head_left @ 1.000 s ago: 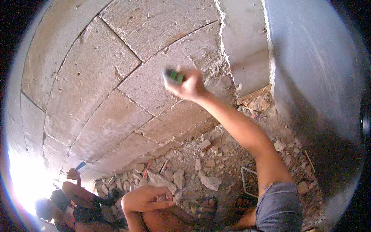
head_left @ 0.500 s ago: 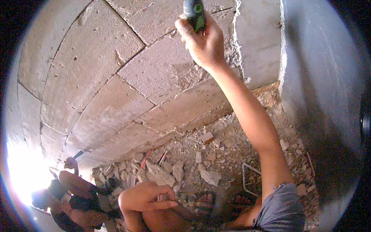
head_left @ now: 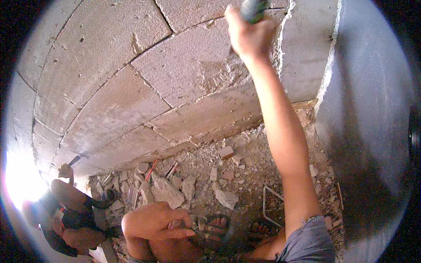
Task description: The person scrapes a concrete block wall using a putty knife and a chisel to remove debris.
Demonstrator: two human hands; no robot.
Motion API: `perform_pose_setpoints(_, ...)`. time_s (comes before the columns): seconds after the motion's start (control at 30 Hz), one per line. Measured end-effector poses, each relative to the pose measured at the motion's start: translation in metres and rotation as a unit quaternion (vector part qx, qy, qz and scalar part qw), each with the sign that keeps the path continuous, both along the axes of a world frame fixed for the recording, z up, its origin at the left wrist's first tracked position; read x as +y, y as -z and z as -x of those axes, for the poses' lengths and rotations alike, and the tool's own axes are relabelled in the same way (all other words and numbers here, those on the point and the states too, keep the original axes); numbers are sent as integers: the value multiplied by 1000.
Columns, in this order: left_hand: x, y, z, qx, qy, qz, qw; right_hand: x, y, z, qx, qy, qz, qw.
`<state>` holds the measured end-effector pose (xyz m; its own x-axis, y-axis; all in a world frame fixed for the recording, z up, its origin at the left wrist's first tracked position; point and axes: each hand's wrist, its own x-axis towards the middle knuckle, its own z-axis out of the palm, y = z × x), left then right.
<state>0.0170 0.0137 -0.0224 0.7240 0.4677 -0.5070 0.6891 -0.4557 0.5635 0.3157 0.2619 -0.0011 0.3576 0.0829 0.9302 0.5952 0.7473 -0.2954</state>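
Up against the block wall (head_left: 175,70), my right hand (head_left: 252,37) is wrapped round the grip of a dark tool with green parts (head_left: 253,11). Motion smears the tool, and the upper edge cuts it off, so its working end does not show. Just below that hand the wall face is chipped and rough beside a pale vertical mortar line (head_left: 280,48). Low in the view, my left hand (head_left: 160,221) rests over my bent leg with its fingers curled in, nothing visible in them.
Broken chunks (head_left: 166,193), gravel and a red strip (head_left: 151,170) litter the floor along the wall's foot. A bent pale rod (head_left: 264,201) lies by my sandalled feet (head_left: 217,225). At lower left another person (head_left: 74,219) crouches, holding a dark-bladed tool (head_left: 75,160). A grey wall (head_left: 368,109) rises at right.
My right hand and its tool have shifted right across the wall and are now more blurred. The view has turned slightly, moving the floor and the other person left. My left hand keeps its curled pose.
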Motion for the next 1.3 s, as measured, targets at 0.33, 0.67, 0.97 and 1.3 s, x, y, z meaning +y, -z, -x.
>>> perform_pose_setpoints(0.33,-1,-5,0,-7,-17,21,1000,-26,-23,10,252,-335,-6,908)
perform_pose_setpoints(0.67,1,9,6,-60,-3,28,998,-24,-14,4,268,-299,18,916)
perform_pose_setpoints(0.97,1,-4,0,-20,-5,10,1000,-2,39,29,62,-98,72,991)
perform_pose_setpoints(1.3,-3,-1,3,-52,-7,-4,999,12,32,17,145,-113,-34,982)
